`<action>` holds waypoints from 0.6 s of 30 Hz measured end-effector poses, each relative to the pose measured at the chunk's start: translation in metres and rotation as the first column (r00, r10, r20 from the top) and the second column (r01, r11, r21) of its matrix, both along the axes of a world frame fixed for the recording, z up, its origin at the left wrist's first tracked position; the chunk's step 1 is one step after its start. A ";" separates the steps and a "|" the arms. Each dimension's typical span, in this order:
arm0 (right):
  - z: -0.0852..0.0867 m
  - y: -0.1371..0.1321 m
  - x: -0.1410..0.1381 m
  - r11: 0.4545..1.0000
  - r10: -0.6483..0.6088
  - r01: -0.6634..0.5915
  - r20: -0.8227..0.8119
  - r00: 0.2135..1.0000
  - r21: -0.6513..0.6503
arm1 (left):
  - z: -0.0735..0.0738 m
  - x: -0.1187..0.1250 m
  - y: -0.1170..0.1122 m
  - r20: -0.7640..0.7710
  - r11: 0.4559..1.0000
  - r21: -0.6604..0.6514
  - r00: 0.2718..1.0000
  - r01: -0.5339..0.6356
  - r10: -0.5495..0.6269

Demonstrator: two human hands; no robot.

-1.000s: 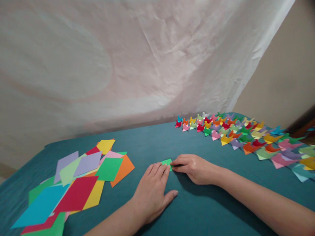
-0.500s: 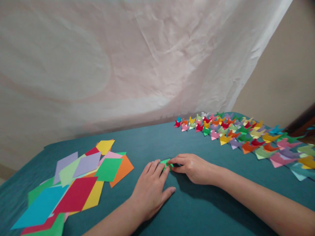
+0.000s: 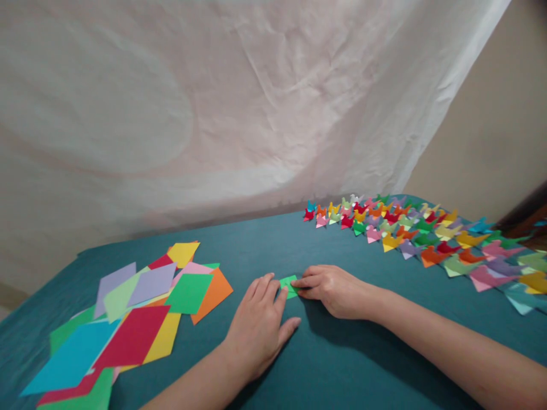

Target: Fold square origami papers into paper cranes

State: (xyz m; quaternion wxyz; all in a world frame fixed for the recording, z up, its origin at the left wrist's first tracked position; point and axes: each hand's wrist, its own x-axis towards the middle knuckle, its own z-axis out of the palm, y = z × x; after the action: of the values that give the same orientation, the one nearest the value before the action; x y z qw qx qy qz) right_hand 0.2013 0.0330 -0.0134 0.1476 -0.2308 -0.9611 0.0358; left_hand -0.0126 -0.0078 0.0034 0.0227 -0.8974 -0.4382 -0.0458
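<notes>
Small green paper (image 3: 289, 286), flat, four-sided outline partly covered, on a desk (image 3: 243, 245) draped in matte teal cloth. Smooth four-cornered coloured sheets (image 3: 132, 336) overlap toward desk's left edge; pointy folded paper birds (image 3: 427, 240) stand in rows along far right edge. Plain cloth stretch between green paper and far edge. Paper sits between hands: left hand (image 3: 260, 319) flattened, index tip at its left side; right hand (image 3: 335, 291) bunched at its right edge, can't tell if pinching.

And now the left hand (image 3: 258, 320) has been drawn back leftward, and more of the small green paper (image 3: 291, 288) is bared!
</notes>
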 end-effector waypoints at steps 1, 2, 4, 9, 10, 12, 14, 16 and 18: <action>0.000 0.000 0.000 1.000 -0.001 0.001 0.004 1.000 -0.002 | -0.001 0.001 0.000 0.000 1.000 0.003 1.000 0.000 0.000; 0.000 0.000 -0.001 1.000 -0.002 0.002 0.007 1.000 -0.003 | -0.001 0.001 -0.001 0.000 1.000 0.005 1.000 0.000 0.000; 0.000 0.000 -0.001 1.000 -0.005 0.005 0.011 1.000 -0.003 | -0.002 0.002 -0.001 0.000 1.000 0.009 1.000 0.003 -0.003; -0.001 0.000 -0.002 1.000 -0.011 0.011 0.016 1.000 0.003 | 0.001 0.003 -0.001 0.008 0.999 0.042 1.000 0.019 -0.019; -0.001 0.000 -0.002 1.000 -0.014 0.014 0.020 1.000 0.005 | 0.002 0.004 -0.001 0.011 0.999 0.041 1.000 0.020 -0.021; -0.001 0.000 -0.003 1.000 -0.018 0.018 0.024 1.000 0.012 | 0.003 0.004 -0.001 0.015 0.999 0.039 1.000 0.023 -0.024; -0.002 -0.001 -0.004 0.999 -0.025 0.024 0.022 0.999 0.024 | 0.004 0.003 -0.001 0.020 0.998 0.047 0.999 0.030 -0.031; -0.004 -0.002 -0.005 0.999 -0.039 0.039 0.018 0.999 0.029 | 0.003 0.002 0.000 0.030 0.997 0.061 0.998 0.044 -0.046; -0.005 -0.004 -0.005 0.998 -0.052 0.052 0.005 0.999 0.026 | 0.001 0.000 0.001 0.041 0.995 0.075 0.997 0.062 -0.065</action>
State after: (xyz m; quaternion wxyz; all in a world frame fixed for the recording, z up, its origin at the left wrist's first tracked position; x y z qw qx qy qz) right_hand 0.1959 0.0295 -0.0188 0.1486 -0.2541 -0.9555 0.0189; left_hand -0.0130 -0.0066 0.0045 0.0447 -0.9083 -0.4078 -0.0822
